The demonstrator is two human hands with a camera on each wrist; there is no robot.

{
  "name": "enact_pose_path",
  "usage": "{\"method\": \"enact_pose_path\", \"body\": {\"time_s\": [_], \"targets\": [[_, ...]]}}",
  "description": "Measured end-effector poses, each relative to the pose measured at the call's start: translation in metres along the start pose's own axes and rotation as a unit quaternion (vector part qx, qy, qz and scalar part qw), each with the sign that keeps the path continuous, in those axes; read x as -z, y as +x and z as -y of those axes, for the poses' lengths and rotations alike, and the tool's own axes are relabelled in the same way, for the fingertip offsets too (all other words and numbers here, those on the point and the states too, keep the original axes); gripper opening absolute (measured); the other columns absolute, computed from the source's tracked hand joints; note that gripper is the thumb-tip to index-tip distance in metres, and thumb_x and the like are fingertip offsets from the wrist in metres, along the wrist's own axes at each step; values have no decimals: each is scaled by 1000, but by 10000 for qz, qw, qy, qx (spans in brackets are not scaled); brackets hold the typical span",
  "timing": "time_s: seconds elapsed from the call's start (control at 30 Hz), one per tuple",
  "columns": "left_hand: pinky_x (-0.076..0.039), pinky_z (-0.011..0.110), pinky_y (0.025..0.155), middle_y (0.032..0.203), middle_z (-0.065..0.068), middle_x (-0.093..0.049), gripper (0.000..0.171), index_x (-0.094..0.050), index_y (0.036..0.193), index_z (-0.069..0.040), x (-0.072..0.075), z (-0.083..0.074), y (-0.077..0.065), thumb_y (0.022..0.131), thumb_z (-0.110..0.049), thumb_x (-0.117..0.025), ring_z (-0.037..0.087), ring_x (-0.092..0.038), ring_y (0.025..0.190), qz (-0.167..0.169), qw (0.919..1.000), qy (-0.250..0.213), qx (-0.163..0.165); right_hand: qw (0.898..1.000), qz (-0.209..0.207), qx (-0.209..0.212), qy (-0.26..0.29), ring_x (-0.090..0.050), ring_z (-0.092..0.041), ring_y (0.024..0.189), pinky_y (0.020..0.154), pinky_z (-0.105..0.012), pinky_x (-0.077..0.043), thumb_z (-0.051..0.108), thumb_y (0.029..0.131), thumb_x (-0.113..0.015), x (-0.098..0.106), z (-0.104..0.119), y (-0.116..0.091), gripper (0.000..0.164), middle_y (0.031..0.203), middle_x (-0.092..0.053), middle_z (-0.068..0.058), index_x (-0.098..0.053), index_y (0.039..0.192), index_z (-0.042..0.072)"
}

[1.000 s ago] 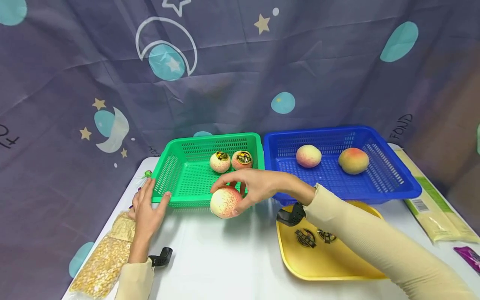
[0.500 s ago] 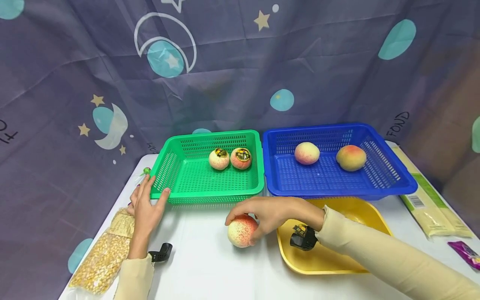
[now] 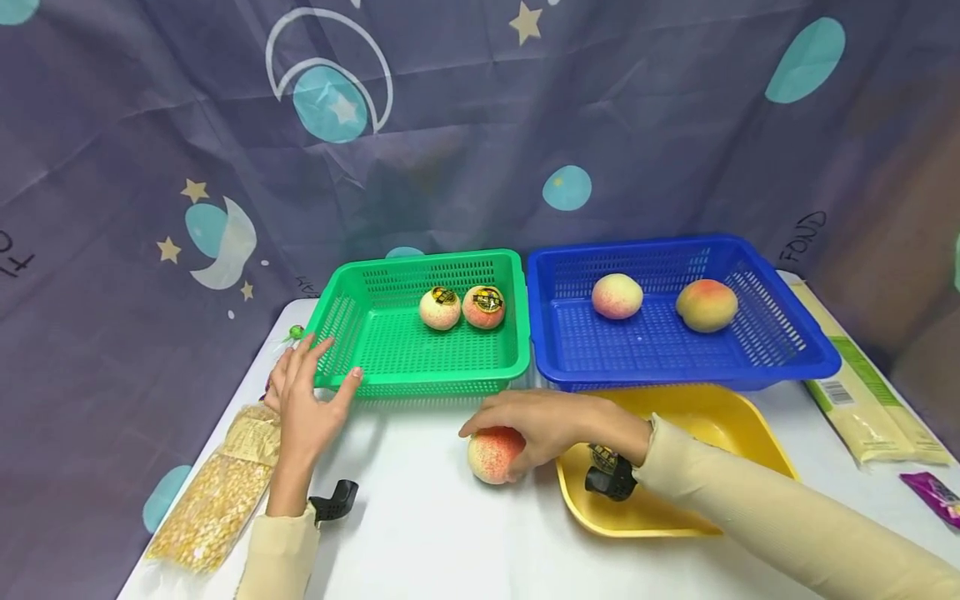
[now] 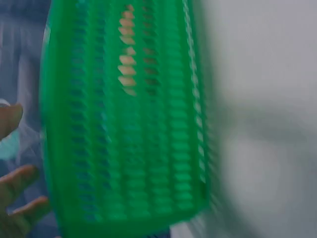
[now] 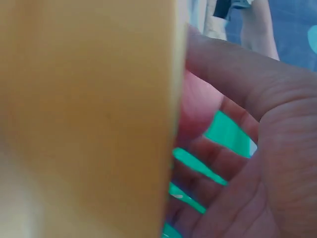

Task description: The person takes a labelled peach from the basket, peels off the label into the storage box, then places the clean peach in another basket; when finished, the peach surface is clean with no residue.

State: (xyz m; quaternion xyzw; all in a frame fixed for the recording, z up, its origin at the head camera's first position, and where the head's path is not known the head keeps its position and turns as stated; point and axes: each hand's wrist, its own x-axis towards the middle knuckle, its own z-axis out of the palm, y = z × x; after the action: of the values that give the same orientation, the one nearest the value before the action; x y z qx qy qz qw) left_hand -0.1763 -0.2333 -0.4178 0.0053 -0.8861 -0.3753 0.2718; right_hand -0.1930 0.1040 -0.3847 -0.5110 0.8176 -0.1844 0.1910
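Note:
A peach [image 3: 491, 458], pale yellow with red speckles, is in the grip of my right hand [image 3: 543, 423], low at the white table in front of the green basket [image 3: 427, 383]. Its pink skin [image 5: 197, 106] also shows behind the thumb in the right wrist view. My left hand [image 3: 307, 421] has its fingers spread at the basket's near left corner. Two stickered peaches [image 3: 439, 310] sit side by side inside that basket. In the left wrist view, a few fingertips [image 4: 22, 183] stand apart from the basket's blurred side.
A blue basket [image 3: 645, 377] on the right holds a peach [image 3: 617, 297] and a yellow-orange fruit [image 3: 707, 305]. The yellow tray [image 3: 693, 417], with a black sticker, lies under my right forearm. A corn-kernel bag [image 3: 213, 500] lies left; a long pale packet [image 3: 862, 400] and purple wrapper [image 3: 932, 497] lie right.
My right hand has brought the peach from the green basket's front edge down and rightward, toward the yellow tray. The left hand's fingers have shifted slightly right at the basket corner.

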Motion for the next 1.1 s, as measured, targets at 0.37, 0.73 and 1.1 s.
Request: {"method": "enact_pose_path", "body": {"time_s": [0.37, 0.73, 1.1], "targets": [[-24, 54, 102, 136, 10, -60, 52, -69, 126, -17, -6, -53, -11, 78, -22, -87, 33, -42, 131, 1105, 9789, -354, -1683, 9991, -309, -275, 136, -59, -21, 127, 108, -42, -48, 24, 87, -81, 14, -3, -25, 59, 138, -64, 0, -60, 141, 16], [-43, 44, 108, 110, -12, -66, 33, -72, 112, -27, -14, -101, -24, 82, -34, -85, 8, -57, 112, 3011, 9235, -151, -2372, 9946, -939, -419, 101, -65, -16, 117, 102, -41, -54, 25, 93, -75, 33, 2, -66, 38, 129, -69, 3, -67, 130, 17], [-41, 33, 88, 120, -10, -64, 59, -69, 129, -27, -56, -126, -39, 76, -46, -87, 12, -55, 108, 4402, 8491, 1041, -2726, 9822, -1803, -500, -135, -64, -12, 103, 92, -39, -56, 22, 90, -78, 39, -5, -78, 32, 116, -71, 5, -72, 122, 18]]}}
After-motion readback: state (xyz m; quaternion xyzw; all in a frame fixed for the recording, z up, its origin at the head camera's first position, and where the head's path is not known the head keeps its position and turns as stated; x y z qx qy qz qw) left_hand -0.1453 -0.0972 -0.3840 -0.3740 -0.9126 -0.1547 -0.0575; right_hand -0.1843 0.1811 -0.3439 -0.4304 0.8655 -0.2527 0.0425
